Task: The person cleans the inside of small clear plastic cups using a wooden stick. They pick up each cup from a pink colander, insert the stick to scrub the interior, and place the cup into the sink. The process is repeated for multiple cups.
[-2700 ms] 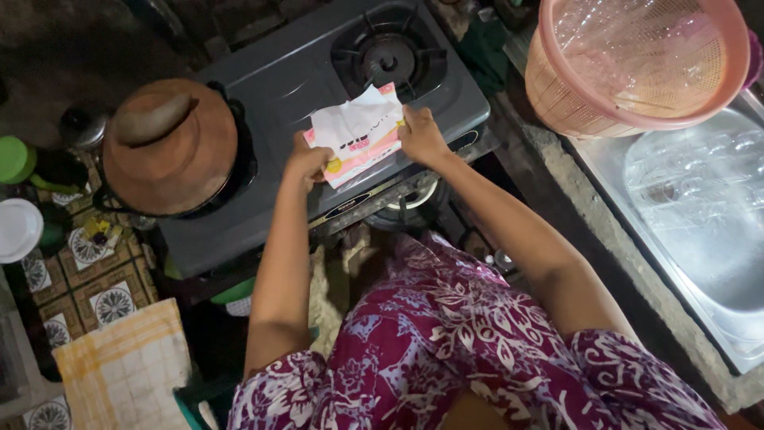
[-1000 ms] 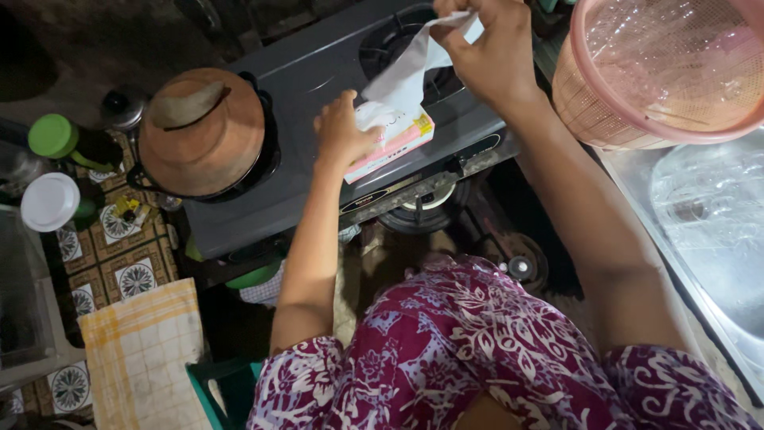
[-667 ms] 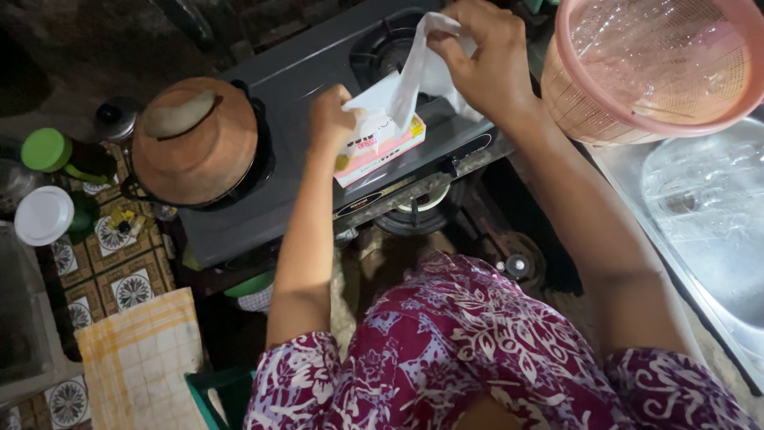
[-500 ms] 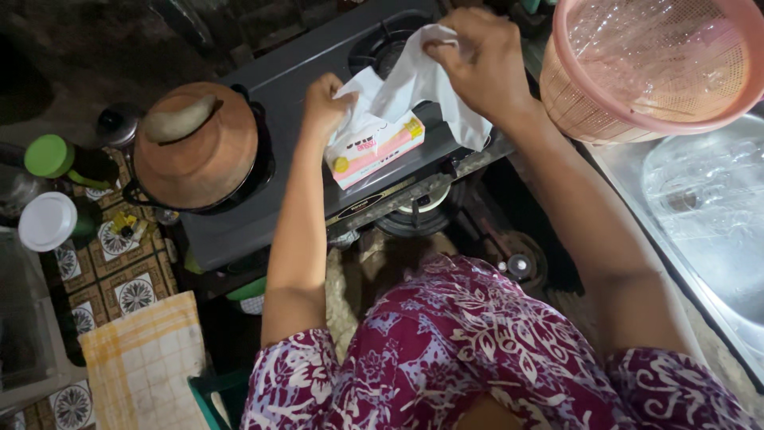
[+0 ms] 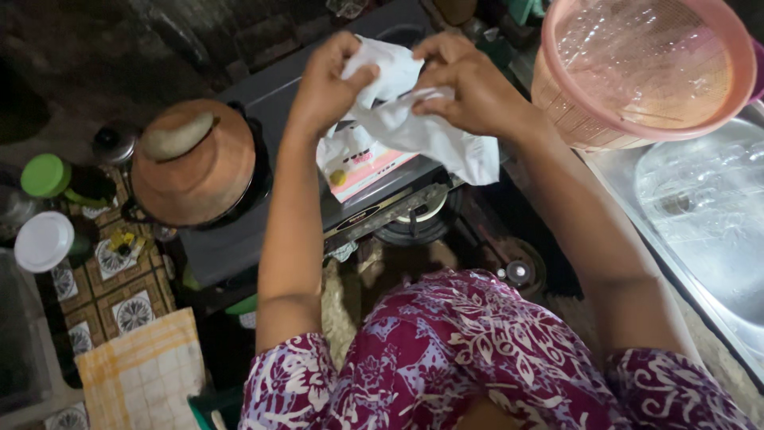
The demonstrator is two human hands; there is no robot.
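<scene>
Two hands up over the stove, both pinching one white tissue. Largest first: steel sink (image 5: 700, 215) at right, smooth and wet-looking, basin holds nothing I can make out. Dark metal gas stove (image 5: 239, 239) centre-left, flat top, burner at far edge mostly hidden. Pink plastic basket (image 5: 637, 72), round, fine mesh walls, sits far right by the sink; clear crinkled plastic inside. Clay pot (image 5: 195, 163) on the stove's left burner, round, matte brown, lid on with a lump handle. Yellow checked cloth (image 5: 143, 374) near left on patterned tile. White tissue (image 5: 414, 127), soft and crumpled, held above the stove top, one end drooping right. Tissue box (image 5: 358, 163) lies flat on the stove under it, white and pink, small yellow dot on the label. White round lid (image 5: 44, 239) and green lid (image 5: 45, 175) far left. Left hand (image 5: 326, 84) fingers curled closed on the tissue's upper edge; right hand (image 5: 469, 87) fingers closed on its middle.
</scene>
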